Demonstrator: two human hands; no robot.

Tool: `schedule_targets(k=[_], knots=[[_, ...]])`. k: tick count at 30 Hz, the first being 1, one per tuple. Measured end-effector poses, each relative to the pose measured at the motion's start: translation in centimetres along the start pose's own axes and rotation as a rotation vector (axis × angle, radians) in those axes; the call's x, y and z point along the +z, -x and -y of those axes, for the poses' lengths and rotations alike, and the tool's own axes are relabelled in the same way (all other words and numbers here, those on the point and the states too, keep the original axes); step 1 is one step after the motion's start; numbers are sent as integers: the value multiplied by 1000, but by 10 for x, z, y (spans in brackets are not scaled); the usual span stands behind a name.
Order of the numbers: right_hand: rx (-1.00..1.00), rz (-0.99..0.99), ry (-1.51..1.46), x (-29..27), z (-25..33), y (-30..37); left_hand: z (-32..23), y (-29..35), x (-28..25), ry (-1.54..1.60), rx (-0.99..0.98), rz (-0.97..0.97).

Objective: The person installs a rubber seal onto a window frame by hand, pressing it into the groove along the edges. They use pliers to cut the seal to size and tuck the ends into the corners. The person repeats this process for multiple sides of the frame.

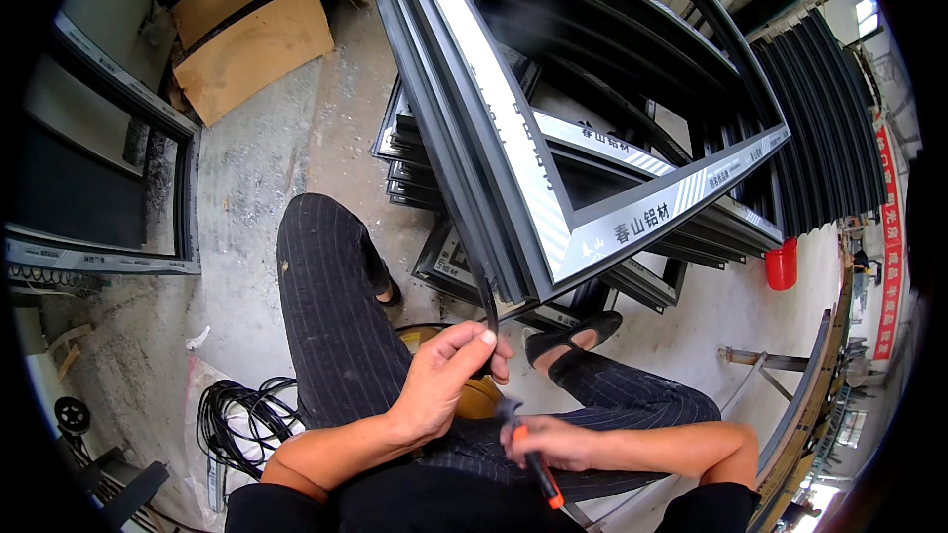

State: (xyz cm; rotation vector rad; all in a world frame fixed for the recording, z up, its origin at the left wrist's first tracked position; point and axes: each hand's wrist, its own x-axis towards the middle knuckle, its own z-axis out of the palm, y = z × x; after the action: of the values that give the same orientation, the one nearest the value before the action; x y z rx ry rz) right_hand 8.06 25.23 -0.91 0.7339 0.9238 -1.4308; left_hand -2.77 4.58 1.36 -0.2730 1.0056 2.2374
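From where I stand, I see a large dark metal frame [644,220] with straight, hard edges and mitred corners, its upper face covered by pale printed film. It is lying in front of the seated person, over a stack of similar frames [410,185]. From near its closest corner a thin, black, flexible strip [490,308] comes down, smooth and a little curved, between the person's knees. The trousers [336,301] are dark cloth with fine stripes.

The left hand [449,375] is pinching this strip between thumb and bent fingers, so the fingertips are close together on it. The right hand [551,442] is closed around the orange and black handle of a tool [543,481]; the tool's grey head is blurred, and I cannot tell its kind. At the person's left lies a loose coil of black cable [232,426], near the knee.
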Motion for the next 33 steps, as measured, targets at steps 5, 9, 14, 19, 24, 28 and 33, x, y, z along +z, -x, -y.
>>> schedule_targets(k=[5, 9, 14, 19, 24, 28, 33], knots=[[-269, 38, -438, 15, 70, 39, 3, -1, 0, -7, 13, -20], [-279, -33, -145, 19, 86, 62, -1, 0, -1, -28, -4, -3], [-727, -357, 987, 12, 100, 75, -6, 5, -8, -273, 81, -42], [-687, -441, 1274, 32, 129, 90, -17, 10, -16, -689, 283, -96], [-677, -420, 1333, 37, 141, 86, -31, 10, -10, -901, 456, -90], [-688, -402, 1327, 37, 142, 83, -36, 8, -12, -1082, 569, -75], [-683, -421, 1380, 39, 145, 82, -36, 7, -9, -1215, 712, -77]])
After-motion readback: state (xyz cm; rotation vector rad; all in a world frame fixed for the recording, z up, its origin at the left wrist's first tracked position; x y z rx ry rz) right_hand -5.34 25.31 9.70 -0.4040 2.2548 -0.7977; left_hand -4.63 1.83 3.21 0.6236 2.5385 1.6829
